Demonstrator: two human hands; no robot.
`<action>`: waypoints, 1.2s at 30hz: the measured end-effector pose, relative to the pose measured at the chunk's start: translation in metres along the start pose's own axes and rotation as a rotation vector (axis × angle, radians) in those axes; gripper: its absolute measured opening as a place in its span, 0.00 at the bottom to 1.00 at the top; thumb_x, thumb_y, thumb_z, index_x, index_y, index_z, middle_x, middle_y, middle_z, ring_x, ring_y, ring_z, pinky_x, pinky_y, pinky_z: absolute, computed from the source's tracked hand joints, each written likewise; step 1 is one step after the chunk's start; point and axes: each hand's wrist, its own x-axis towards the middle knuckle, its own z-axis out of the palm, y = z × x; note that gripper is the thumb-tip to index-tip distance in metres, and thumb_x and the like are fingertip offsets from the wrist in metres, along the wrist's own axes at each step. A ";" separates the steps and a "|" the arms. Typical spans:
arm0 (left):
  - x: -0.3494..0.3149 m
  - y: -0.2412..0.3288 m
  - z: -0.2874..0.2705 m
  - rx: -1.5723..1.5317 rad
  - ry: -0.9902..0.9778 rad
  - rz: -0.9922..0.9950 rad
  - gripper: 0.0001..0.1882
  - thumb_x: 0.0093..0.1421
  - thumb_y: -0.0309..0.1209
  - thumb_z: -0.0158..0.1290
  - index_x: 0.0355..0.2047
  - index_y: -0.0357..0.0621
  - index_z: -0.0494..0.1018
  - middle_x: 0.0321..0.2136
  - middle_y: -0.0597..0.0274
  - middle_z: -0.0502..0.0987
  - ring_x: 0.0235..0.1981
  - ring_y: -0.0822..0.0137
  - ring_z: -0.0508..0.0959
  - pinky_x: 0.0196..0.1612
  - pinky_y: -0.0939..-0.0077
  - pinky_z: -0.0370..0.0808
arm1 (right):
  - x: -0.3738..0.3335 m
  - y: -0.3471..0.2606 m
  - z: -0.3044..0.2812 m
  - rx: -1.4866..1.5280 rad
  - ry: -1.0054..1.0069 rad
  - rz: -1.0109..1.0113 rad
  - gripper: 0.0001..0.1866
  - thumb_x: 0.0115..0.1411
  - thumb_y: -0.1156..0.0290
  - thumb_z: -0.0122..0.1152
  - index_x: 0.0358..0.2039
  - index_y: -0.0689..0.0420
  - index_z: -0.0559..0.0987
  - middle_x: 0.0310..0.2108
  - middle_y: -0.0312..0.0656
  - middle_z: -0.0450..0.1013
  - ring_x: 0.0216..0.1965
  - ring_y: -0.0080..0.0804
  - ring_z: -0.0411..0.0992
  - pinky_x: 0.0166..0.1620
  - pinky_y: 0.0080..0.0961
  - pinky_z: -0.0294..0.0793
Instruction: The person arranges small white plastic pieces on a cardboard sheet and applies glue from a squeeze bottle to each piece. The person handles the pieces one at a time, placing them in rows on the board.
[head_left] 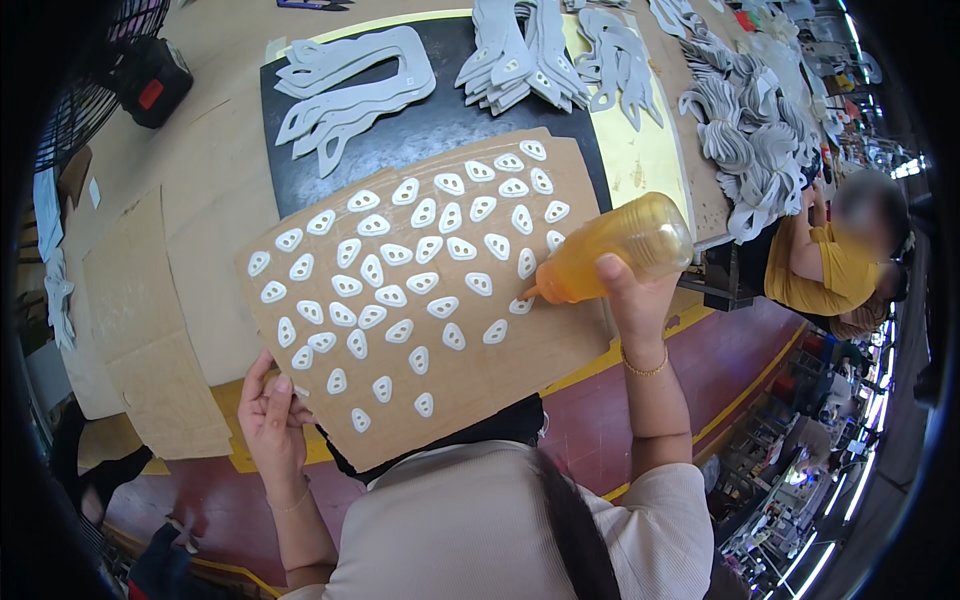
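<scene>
My right hand [640, 305] is wrapped round a clear squeeze bottle [625, 240] of amber liquid, tilted with its orange nozzle pointing left and down. The nozzle tip is at a small white two-holed piece [517, 307] near the right side of a brown cardboard sheet [510, 375]. Many similar rounded white pieces lie spread over this sheet, which slants across the table edge toward my body. By the sheet's lower left edge, my left hand [272, 415] is closed, thumb against fingers. Whatever is between those fingertips is too small to make out.
Grey cut-out parts [365, 75] lie on a black mat [350, 145] beyond the cardboard, with another stack [520, 60] beside them. Bundled grey parts [750, 130] pile up at the right. A person in a yellow top [820, 265] sits there. A black fan [90, 90] stands far left.
</scene>
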 end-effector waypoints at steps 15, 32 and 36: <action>0.000 -0.002 -0.003 0.019 -0.007 0.013 0.23 0.63 0.28 0.51 0.57 0.30 0.62 0.28 0.63 0.78 0.20 0.81 0.75 0.20 0.90 0.74 | 0.009 -0.009 -0.010 -0.062 -0.025 0.000 0.28 0.46 0.62 0.77 0.41 0.64 0.74 0.35 0.40 0.76 0.35 0.26 0.75 0.40 0.24 0.77; 0.000 -0.002 -0.002 0.005 -0.008 0.020 0.22 0.64 0.26 0.49 0.57 0.30 0.61 0.28 0.61 0.79 0.21 0.79 0.77 0.20 0.89 0.77 | 0.009 -0.010 -0.008 -0.131 -0.076 -0.051 0.21 0.45 0.70 0.77 0.37 0.63 0.76 0.32 0.39 0.77 0.33 0.23 0.76 0.39 0.22 0.77; 0.001 -0.002 -0.001 0.006 -0.007 0.019 0.22 0.64 0.26 0.49 0.57 0.30 0.61 0.28 0.62 0.79 0.20 0.79 0.76 0.20 0.89 0.76 | -0.003 -0.002 -0.013 -0.096 0.005 -0.070 0.23 0.45 0.70 0.77 0.39 0.63 0.75 0.34 0.39 0.76 0.34 0.23 0.75 0.40 0.22 0.76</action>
